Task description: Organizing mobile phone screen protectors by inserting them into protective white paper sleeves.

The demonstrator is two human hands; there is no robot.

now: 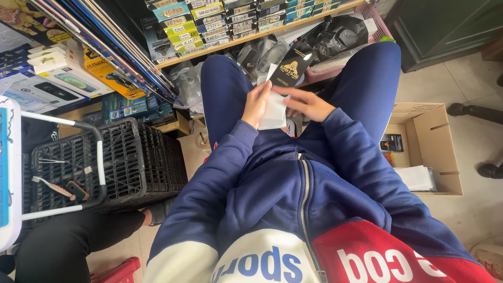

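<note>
The person sits with knees apart, and both hands meet in the narrow gap between the thighs, close to the lap. The left hand (257,102) curls around the long left edge of a flat white sleeve (274,110), fingers closed on it so it stands nearly upright. A slim black packet (291,65) with a glossy face and gold print rises out of the sleeve's top edge. The right hand (305,103) lies across the sleeve's right edge, fingers stretched flat and loosely together, touching the paper; whether it pinches anything cannot be told.

Room to move is tight. Just beyond the knees a low wooden shelf edge (251,36) carries rows of small flat boxes, with crinkled clear and black plastic bags (335,34) below it. To the person's left a black lattice plastic crate (120,162) stands near the leg, ringed by a white and black tube frame (97,157). To the right an open cardboard box (435,152) sits on pale floor tiles, holding a stack of white sleeves (416,177); beyond it the floor is open.
</note>
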